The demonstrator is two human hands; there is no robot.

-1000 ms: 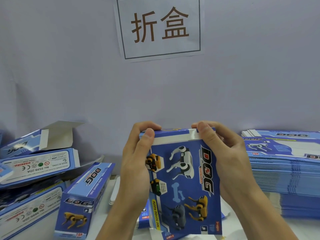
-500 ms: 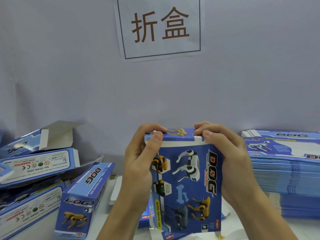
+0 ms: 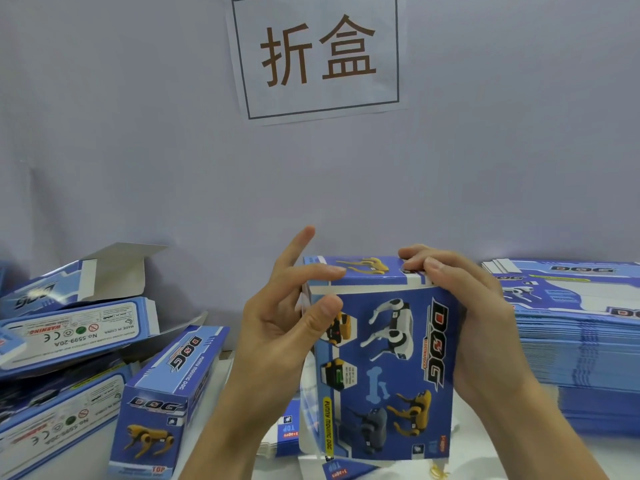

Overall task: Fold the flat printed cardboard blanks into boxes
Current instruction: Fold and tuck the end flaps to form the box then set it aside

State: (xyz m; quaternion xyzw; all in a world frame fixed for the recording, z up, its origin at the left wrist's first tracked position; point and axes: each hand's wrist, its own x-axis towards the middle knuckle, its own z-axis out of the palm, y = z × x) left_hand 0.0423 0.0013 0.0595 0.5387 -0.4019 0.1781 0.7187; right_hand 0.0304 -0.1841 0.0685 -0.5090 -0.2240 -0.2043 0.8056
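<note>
A blue printed box (image 3: 384, 362) is held upright at centre, above the near edge of the white table (image 3: 460, 459), with its large face showing robot dogs and the word "DOG" turned toward the camera. Its top flap is folded down and lies closed.

The right hand (image 3: 481, 327) grips the box's right side; its curled fingers (image 3: 415, 261) press down on the top flap at the far right corner, and the thumb lies along the front face.

The left hand (image 3: 284, 327) is spread, fingers straight and fanned. The index points up and clear of the box; a middle finger rests on the top flap's left end, and the thumb touches the front face near the upper left corner.

To the right, a tall stack of flat blanks (image 3: 575, 344) sits against the wall. To the left, several folded boxes (image 3: 166, 396) lie in a loose pile, one with its end flap open. A paper sign (image 3: 317, 53) with two characters hangs on the wall above.
</note>
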